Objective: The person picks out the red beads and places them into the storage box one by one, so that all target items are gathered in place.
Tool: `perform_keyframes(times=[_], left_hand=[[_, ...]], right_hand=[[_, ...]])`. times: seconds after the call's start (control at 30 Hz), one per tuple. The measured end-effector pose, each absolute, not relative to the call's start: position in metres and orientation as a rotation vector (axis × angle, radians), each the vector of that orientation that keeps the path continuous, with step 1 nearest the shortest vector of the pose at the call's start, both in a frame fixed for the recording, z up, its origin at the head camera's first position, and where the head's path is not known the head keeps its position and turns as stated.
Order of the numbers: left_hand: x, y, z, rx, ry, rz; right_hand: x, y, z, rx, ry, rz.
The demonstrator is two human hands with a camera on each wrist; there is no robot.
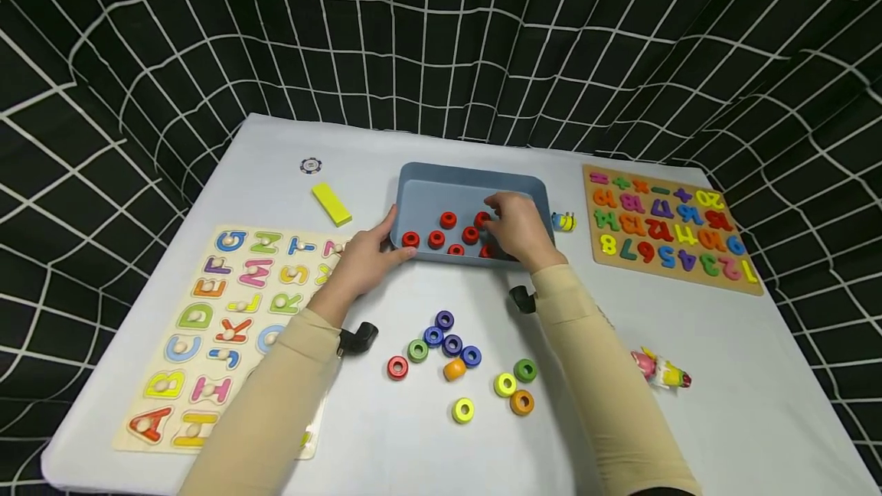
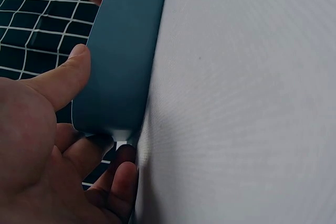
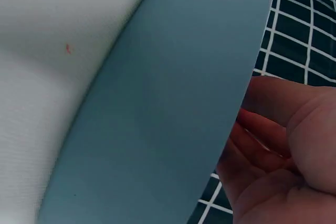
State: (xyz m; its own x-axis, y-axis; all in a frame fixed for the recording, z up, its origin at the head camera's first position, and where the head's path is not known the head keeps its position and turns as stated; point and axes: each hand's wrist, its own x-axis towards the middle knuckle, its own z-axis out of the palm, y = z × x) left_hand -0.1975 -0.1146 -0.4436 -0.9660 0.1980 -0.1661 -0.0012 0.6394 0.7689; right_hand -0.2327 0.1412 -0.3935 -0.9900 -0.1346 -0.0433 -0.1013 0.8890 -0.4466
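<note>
A blue-grey tray (image 1: 427, 197) lies at the back middle of the table with several red rings (image 1: 449, 220) inside, towards its front side. My left hand (image 1: 368, 259) grips the tray's front left corner. In the left wrist view the thumb of this left hand (image 2: 47, 145) lies against the tray wall (image 2: 123, 56), with fingers curled at the corner. My right hand (image 1: 518, 228) reaches into the tray's right part, thumb and fingers around a red ring (image 1: 481, 220). From the right wrist, the tray wall (image 3: 152, 93) hides the fingertips of the right hand (image 3: 286, 145).
Loose coloured rings (image 1: 452, 345) lie in front of the tray. A letter puzzle board (image 1: 258, 297) is on the left, a number board (image 1: 671, 228) on the right. Nearby are a yellow block (image 1: 331, 203), a poker chip (image 1: 311, 165), a bee figure (image 1: 563, 221) and a small toy figure (image 1: 661, 370).
</note>
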Motion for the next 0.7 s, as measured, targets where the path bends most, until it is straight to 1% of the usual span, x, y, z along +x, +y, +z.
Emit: perform_keyframes(times=[0.2, 0.43, 0.53, 0.7], left_hand=[[-0.199, -0.11, -0.443, 0.165, 2.635, 1.234], [-0.198, -0.113, -0.443, 0.157, 2.633, 1.218], [-0.197, -0.115, -0.444, 0.147, 2.633, 1.215], [-0.198, -0.115, -0.443, 0.166, 2.642, 1.203]], right_hand=[[-0.217, 0.141, -0.385, -0.194, 2.938, -0.835], [-0.192, 0.125, -0.371, -0.324, 2.904, -0.93], [-0.174, 0.115, -0.365, -0.456, 2.885, -0.937], [-0.138, 0.096, -0.366, -0.796, 2.703, -0.838]])
